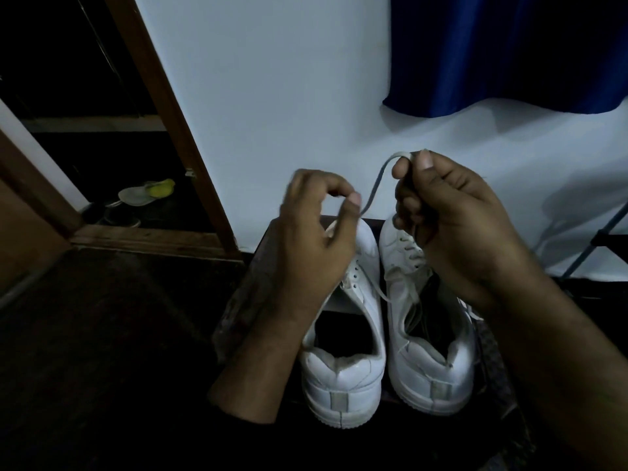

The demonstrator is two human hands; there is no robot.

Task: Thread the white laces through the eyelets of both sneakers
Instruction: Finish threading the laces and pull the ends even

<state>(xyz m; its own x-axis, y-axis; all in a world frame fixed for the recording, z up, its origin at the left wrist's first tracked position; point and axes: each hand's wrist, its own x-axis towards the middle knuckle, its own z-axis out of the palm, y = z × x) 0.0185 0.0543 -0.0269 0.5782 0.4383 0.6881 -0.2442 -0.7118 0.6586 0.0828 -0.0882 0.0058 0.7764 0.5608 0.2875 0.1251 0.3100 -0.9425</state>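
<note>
Two white sneakers stand side by side, heels toward me: the left sneaker (343, 368) and the right sneaker (431, 362). A white lace (373, 185) runs in an arc between my two hands above the toes. My left hand (316, 232) pinches one part of the lace between thumb and forefinger over the left sneaker's toe. My right hand (452, 212) grips the lace's other part in curled fingers above the right sneaker. The right sneaker has lacing across its front eyelets, and a loose lace end lies across the gap between the shoes. The left sneaker's near eyelets show bare.
The sneakers rest on a dark surface (258, 300) close to a pale wall (289, 96). A wooden door frame (176, 130) stands at left with footwear (146, 195) behind it. A blue curtain (509, 52) hangs at upper right, and a thin metal rack leg (591, 239) at right.
</note>
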